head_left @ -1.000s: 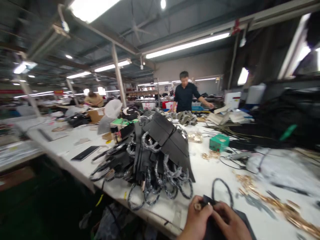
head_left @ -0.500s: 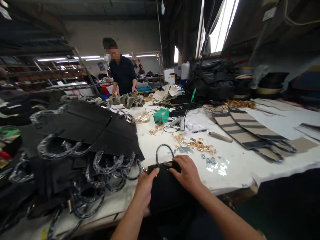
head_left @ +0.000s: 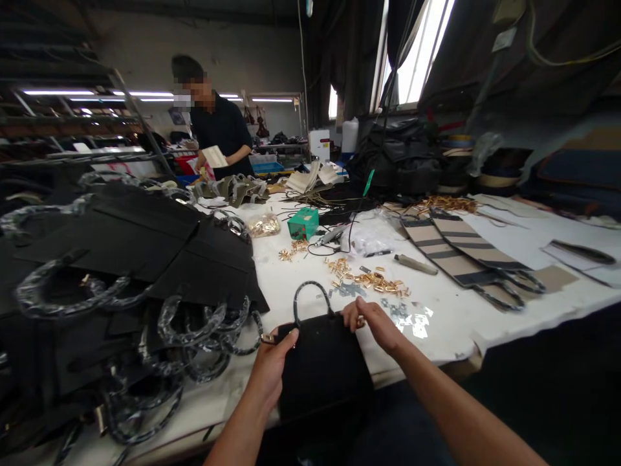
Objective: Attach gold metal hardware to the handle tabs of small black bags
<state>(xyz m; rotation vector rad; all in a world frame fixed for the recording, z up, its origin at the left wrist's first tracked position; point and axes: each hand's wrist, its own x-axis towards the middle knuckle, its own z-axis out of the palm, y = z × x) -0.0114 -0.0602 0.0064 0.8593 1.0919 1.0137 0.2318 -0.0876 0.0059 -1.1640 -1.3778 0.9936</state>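
Observation:
A black handbag panel (head_left: 326, 370) with one arched, plastic-wrapped handle (head_left: 313, 286) hangs over the table's front edge. My left hand (head_left: 272, 367) grips its upper left corner, thumb on top. A small gold metal fitting (head_left: 266, 338) shows at that corner, by my left fingers. Just off the panel's upper right corner, my right hand (head_left: 377, 325) is closed with a small gold metal piece (head_left: 360, 320) between its fingers. Several gold metal fittings (head_left: 373, 279) and thin silver plates (head_left: 417, 321) lie scattered beyond my right hand.
Black bag panels (head_left: 140, 226) with wrapped handles pile up on the left. A green box (head_left: 303, 223) with a cord, a bag of gold fittings (head_left: 263, 224), a grey-handled tool (head_left: 416, 264) and striped panels (head_left: 466, 249) lie on the white table. Across it stands a person (head_left: 220, 133).
My right hand has moved off the panel to the right, with the gold piece now in its fingers. My left hand keeps its hold. The person opposite has lifted a pale piece.

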